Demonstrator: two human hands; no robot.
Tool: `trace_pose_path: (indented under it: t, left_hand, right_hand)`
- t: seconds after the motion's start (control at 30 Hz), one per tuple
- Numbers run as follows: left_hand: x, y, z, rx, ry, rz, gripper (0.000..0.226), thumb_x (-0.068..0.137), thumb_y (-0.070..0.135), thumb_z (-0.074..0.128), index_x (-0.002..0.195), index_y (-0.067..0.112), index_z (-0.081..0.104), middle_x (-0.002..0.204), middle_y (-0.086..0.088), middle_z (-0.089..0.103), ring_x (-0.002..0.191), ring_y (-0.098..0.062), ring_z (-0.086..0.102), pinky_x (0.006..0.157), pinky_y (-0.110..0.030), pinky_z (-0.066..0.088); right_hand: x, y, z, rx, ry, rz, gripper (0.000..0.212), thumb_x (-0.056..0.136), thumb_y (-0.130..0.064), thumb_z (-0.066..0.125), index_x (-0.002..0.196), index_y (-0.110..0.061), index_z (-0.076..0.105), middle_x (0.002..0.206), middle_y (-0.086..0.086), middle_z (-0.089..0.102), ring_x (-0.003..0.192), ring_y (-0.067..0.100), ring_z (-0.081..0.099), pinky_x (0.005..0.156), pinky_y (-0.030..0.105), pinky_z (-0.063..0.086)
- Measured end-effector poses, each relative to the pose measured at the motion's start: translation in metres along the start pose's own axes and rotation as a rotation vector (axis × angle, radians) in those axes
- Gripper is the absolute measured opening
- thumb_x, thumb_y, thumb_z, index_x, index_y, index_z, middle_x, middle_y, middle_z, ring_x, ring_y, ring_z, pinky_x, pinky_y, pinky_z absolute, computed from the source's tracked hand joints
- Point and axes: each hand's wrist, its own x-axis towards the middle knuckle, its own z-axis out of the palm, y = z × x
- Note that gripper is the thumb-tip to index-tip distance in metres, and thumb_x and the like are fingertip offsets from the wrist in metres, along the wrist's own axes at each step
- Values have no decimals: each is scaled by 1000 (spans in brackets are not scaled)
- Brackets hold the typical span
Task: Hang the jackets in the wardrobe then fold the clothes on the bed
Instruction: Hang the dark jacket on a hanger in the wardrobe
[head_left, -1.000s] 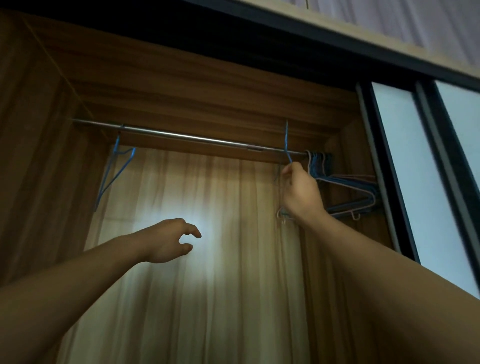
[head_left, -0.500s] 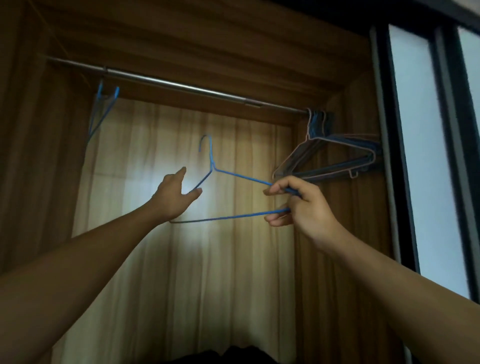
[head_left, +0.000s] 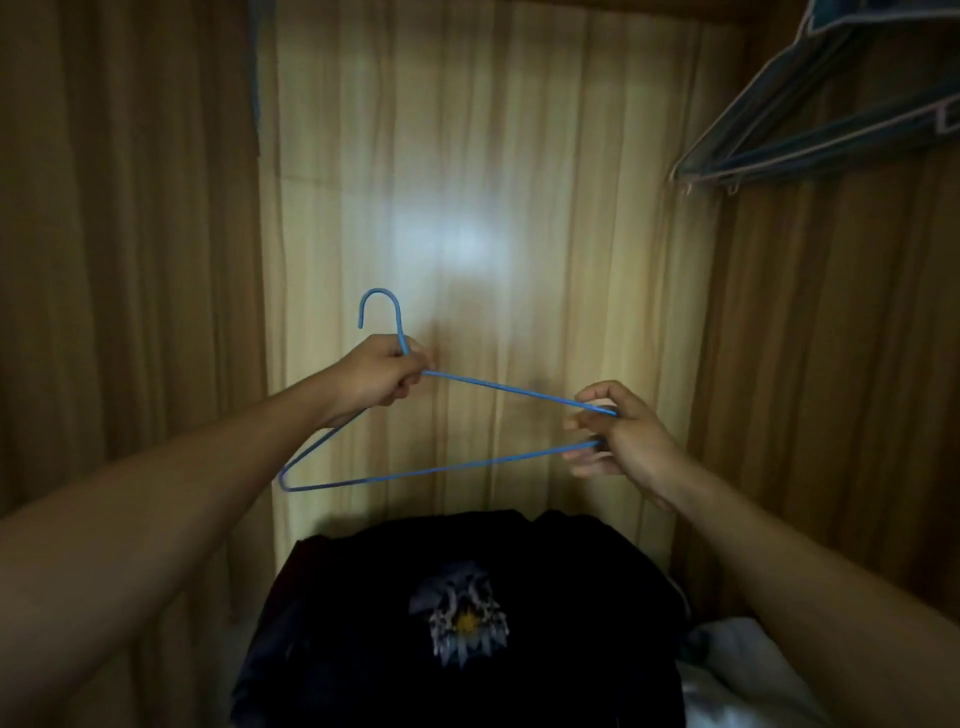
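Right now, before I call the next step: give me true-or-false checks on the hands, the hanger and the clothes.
1. The left hand and right hand both hold the hanger. True.
2. A jacket hangs on the hanger. False: it is bare.
3. The left hand grips just under the hook. True.
4. The hook sits on a rail. False: it is free in the air.
5. A dark garment lies below the hanger. True.

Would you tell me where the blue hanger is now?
Head view, centre: blue hanger held between left hand and right hand, above the dark garment.
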Motion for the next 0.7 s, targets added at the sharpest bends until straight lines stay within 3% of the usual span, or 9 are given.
trace_pose_path:
  t: [0.1,0.17,0.23,0.3,0.37,0.4,0.5,0.57,0.7]
  left_hand:
    - [-8,-31,1,83,-6,-75,18,104,15,51,92,9,62,61,3,43,48,-10,35,45,-20,26]
    - [-12,-54,2,118,13,-140,19,104,14,49,91,9,63,62,1,42,44,-9,34,41,-20,24]
    - [-16,-75,7,145,15,-209,22,105,16,49,90,10,64,62,1,43,43,-9,34,40,-21,23]
    - [-20,-95,16,172,-3,-253,23,104,18,51,88,11,65,60,3,45,44,-9,35,42,-22,24]
    - [-23,-112,30,192,-21,-272,25,105,19,50,86,11,64,59,4,46,43,-7,36,41,-21,27]
    - [-24,-119,39,191,-32,-276,25,105,18,50,86,9,63,59,3,45,41,-5,36,40,-19,28]
    - [-27,-137,61,191,-90,-249,25,106,15,49,86,4,58,59,-1,42,40,-4,37,44,-20,34]
    - [-27,-142,69,243,-119,-224,32,106,17,49,76,8,53,58,0,43,42,-3,38,47,-17,36]
    - [-26,-135,82,197,-124,-196,36,106,21,48,70,16,47,57,4,44,45,-5,38,47,-17,35]
  right_hand:
    - [15,59,1,-235,-186,114,32,95,-33,70,123,-35,55,96,-17,70,81,4,66,70,29,53]
    - [20,95,-1,-349,-269,135,29,95,-47,67,119,-31,63,94,-22,70,93,6,65,76,22,45]
    - [30,129,-9,-677,-341,161,71,86,-79,53,131,-24,60,120,-5,67,117,25,61,92,31,46]
    - [40,166,-18,-1015,-385,279,118,71,-99,37,159,-20,28,153,16,42,135,41,45,109,49,41]
    - [45,200,-21,-1126,-339,332,114,83,-84,49,164,-22,-1,162,22,22,143,46,34,115,53,36]
    - [47,216,-21,-1137,-293,328,110,88,-75,55,163,-21,-4,161,23,24,141,46,36,113,53,38]
    - [53,231,-15,-1208,-124,267,73,101,-46,52,158,-12,22,144,22,48,126,42,53,102,49,48]
    - [58,225,-10,-1195,-14,218,40,105,-33,45,136,-8,47,129,19,60,115,38,60,90,43,51]
    - [57,177,4,-1130,87,27,35,103,-40,49,122,-12,58,115,14,67,101,35,65,75,37,51]
